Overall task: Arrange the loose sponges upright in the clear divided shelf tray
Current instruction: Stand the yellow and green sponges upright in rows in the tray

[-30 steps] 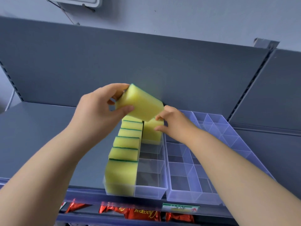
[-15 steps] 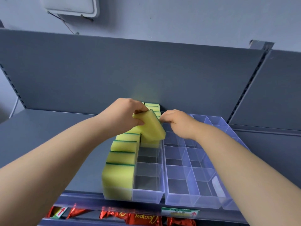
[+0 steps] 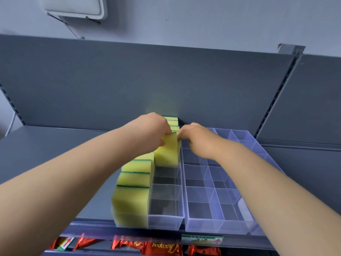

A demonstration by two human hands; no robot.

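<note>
**Clerk:** First entry, the grip?

**Stockkeeper:** The left hand [image 3: 155, 130] has its fingers curled over the top of the held sponge [image 3: 167, 154] and its thumb on the near face, closed firmly on it. The right hand [image 3: 196, 140] has its fingertips curled against the same sponge's top right corner. Both grips are on the one item.

**Clerk:** Where is that item?

**Stockkeeper:** It is yellow and stands on end. Its lower part sits in the right column of the left tray [image 3: 166, 221], towards the far half. It touches the centre divider on its left.

**Clerk:** What adjoins it?

**Stockkeeper:** The sponge row [image 3: 135, 183] fills the left column. The pieces are yellow with green edges, upright, and packed face to face from the near wall back. The left forearm crosses over the row's far end. The far sponges [image 3: 173, 122] show just past the knuckles, against the back panel [image 3: 147, 80]. The hands hide the compartments there.

**Clerk:** And the surroundings?

**Stockkeeper:**
- The right tray [image 3: 212, 227] is clear and divided and sits just beside the left one. The right forearm lies over it.
- Both trays rest on the grey shelf [image 3: 55, 145].
- A green price label [image 3: 202, 239] is on the near rail below.
- Red foil packets [image 3: 160, 249] lie beneath the rail.
- A white box [image 3: 73, 6] is on the wall, far left.
</note>
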